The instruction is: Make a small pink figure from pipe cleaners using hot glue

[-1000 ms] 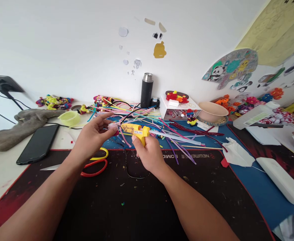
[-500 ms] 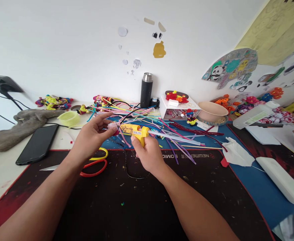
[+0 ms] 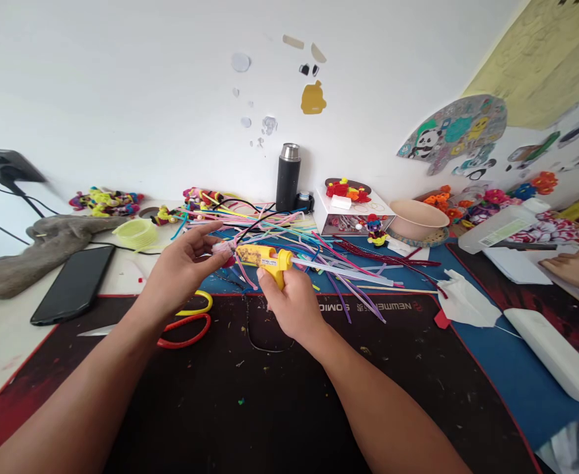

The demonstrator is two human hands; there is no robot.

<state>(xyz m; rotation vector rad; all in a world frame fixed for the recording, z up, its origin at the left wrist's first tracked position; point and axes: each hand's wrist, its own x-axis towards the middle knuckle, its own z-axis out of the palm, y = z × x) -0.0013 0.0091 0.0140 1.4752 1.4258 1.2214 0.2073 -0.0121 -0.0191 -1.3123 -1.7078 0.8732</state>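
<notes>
Held over the table point(image 3: 3, 349), the yellow hot-glue gun point(image 3: 257, 255) sits with its handle in my right hand point(image 3: 294, 299), apparently to steady its tip near the pale-pink piece point(image 3: 222, 250) pinched in the fingers of my left hand point(image 3: 178, 266).

I have the glue gun point(image 3: 264, 255) in the right hand point(image 3: 294, 303), and just left of it a craft piece point(image 3: 223, 251) in the left hand point(image 3: 178, 266). Behind both hands, pipe cleaners point(image 3: 279, 230) lie heaped on the counter point(image 3: 3, 342), with a flask point(image 3: 288, 178) at their back by the wall point(image 3: 146, 99). Right of the flask I see a box point(image 3: 331, 220), then a bowl point(image 3: 418, 227). Scissors point(image 3: 185, 343) lie on the mat point(image 3: 270, 395) beneath the left forearm point(image 3: 97, 388); a phone point(image 3: 75, 283) farther left.
</notes>
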